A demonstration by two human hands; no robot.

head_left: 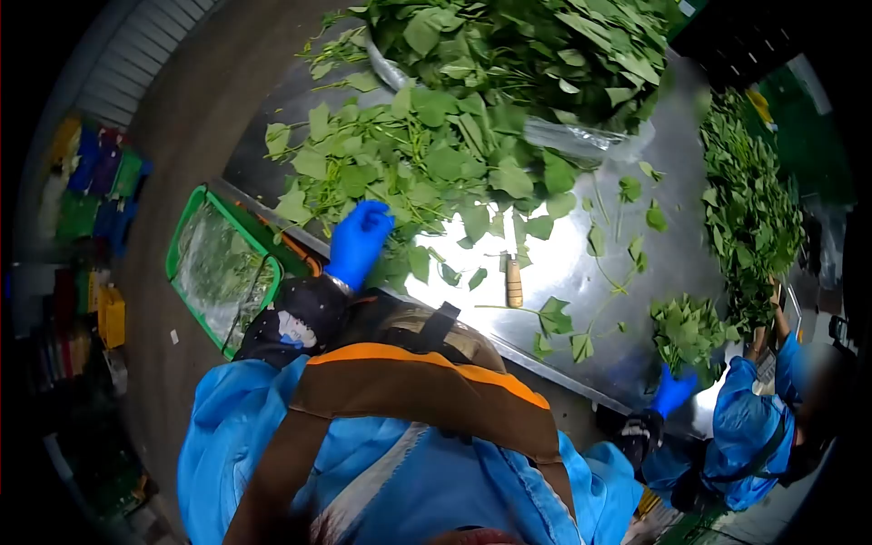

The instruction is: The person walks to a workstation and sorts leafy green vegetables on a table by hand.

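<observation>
My left hand (361,241), in a blue glove, is closed beside the near left edge of a loose spread of green leafy stems (363,163); what its curled fingers hold, if anything, is hidden. Far to the right, my right hand (674,392), also gloved in blue, is closed around the lower end of a leafy bunch (688,334) at the table's near edge. Between the hands lies a knife with a wooden handle (514,283), its blade pointing away from me and partly among leaves. Scattered leaves and stems (556,316) lie near it.
A big heap of greens (518,45) on clear plastic covers the far side of the metal table (654,245). On the left stands a green-rimmed basket (182,227) with a plastic liner. At the right, a co-worker in blue (749,427) touches a tall pile of greens (749,209).
</observation>
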